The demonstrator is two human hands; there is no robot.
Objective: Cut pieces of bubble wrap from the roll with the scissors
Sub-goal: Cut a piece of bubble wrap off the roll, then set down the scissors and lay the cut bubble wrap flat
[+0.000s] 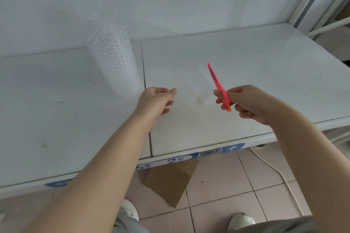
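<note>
The right hand (246, 104) grips the pink scissors (217, 83) by the handles, fingers curled tightly round them. From that grip the blades run up and away from the person, tilted a little to the left, and they lie together, closed. Just left of the grip hangs a clear bubble wrap sheet (195, 91), faint against the white table (246, 58). Its far left edge meets the left hand (154, 100), whose thumb and forefinger pinch narrowly on it while the other fingers curl underneath. Whether the sheet joins the roll cannot be told.

The bubble wrap roll (113, 56) stands upright on the table, beyond the left hand's pinch and to its left, apart from the hand and well apart from the scissors.

Below both grips, on the table's near edge, runs a blue label strip (210, 152) with a barcode. Under it a cardboard box (170, 179) lies on the tiled floor, a white cable (280, 174) trails to the right, and a pale shoe (240, 220) shows nearest the person.
</note>
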